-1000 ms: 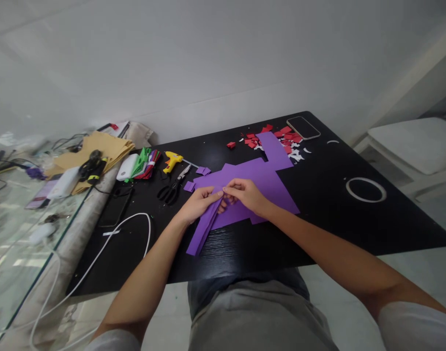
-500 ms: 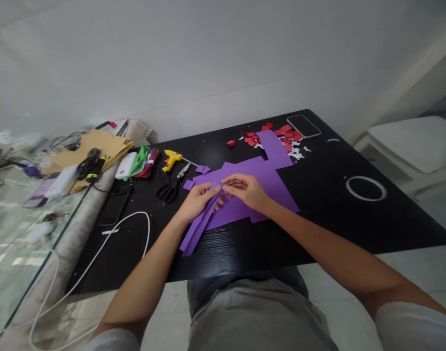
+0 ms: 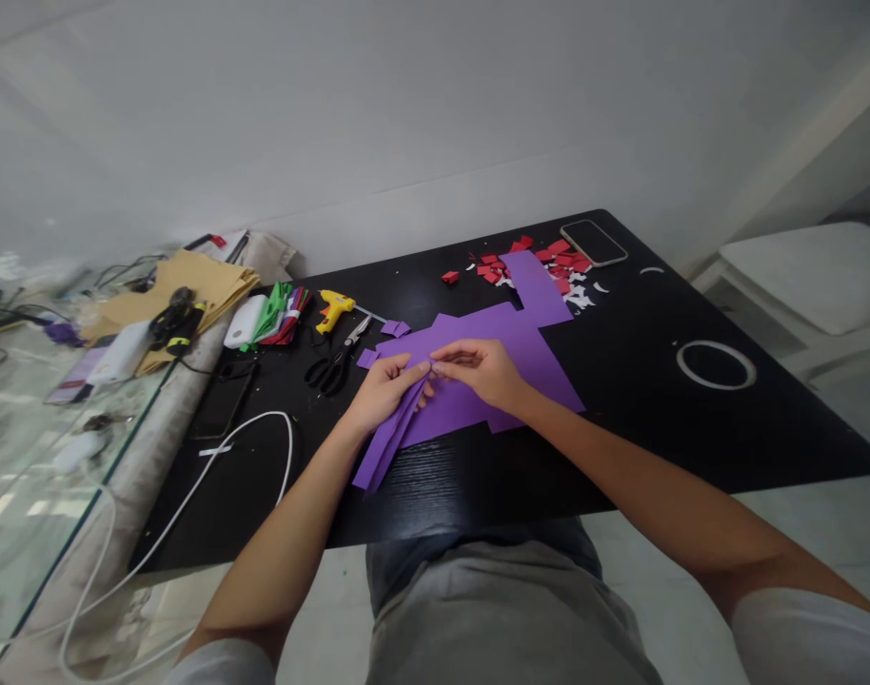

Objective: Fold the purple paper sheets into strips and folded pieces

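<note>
Long purple paper strips (image 3: 390,440) slant down toward the table's front edge, gripped near their upper end by my left hand (image 3: 386,392), thumb on top. The fingertips of my right hand (image 3: 484,371) pinch the upper end of the same strips, close beside the left thumb. Under both hands lie larger purple sheets (image 3: 535,366). Small folded purple pieces (image 3: 396,329) rest at the sheets' upper left. Black-handled scissors (image 3: 335,366) and a yellow glue gun (image 3: 335,309) lie left of the sheets.
Red paper scraps (image 3: 492,269), white scraps (image 3: 582,297) and a phone (image 3: 593,243) are at the back right. A tape ring (image 3: 716,366) lies right. At left are a white cable (image 3: 290,447), coloured bundles (image 3: 282,314), brown paper (image 3: 192,281) and a glass surface (image 3: 21,504).
The lower ends of the purple strips have drawn slightly closer together and moved up a little. Both hands keep nearly the same place and hold.
</note>
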Available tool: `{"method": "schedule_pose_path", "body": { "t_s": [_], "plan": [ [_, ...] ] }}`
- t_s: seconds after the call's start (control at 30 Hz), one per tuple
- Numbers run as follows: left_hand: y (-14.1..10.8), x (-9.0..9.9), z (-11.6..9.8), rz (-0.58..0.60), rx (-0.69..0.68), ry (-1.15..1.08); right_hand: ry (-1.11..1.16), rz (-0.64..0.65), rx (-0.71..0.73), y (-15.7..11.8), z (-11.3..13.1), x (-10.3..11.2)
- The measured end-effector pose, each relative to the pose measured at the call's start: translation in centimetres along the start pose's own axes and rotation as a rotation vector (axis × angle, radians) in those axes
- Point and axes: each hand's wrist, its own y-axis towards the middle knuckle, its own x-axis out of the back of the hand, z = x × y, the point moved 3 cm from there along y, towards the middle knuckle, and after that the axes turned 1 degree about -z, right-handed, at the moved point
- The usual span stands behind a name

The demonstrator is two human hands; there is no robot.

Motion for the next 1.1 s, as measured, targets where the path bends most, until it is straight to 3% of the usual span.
{"method": "schedule_pose_path", "body": {
  "t_s": [0.23,0.63,1.1],
  "plan": [
    [-0.18,-0.16,-0.37,-0.010,-0.011,0.003,-0.001,0.005,0.006,-0.10,0.20,-0.12],
    [-0.25,-0.03,-0.59,0.043,-0.118,0.199,-0.006,-0.014,0.001,-0.33,0.76,-0.26],
    [-0.49,0.18,-0.77,0.022,-0.111,0.199,0.003,-0.028,-0.039,-0.37,0.56,-0.25]
  ]
}}
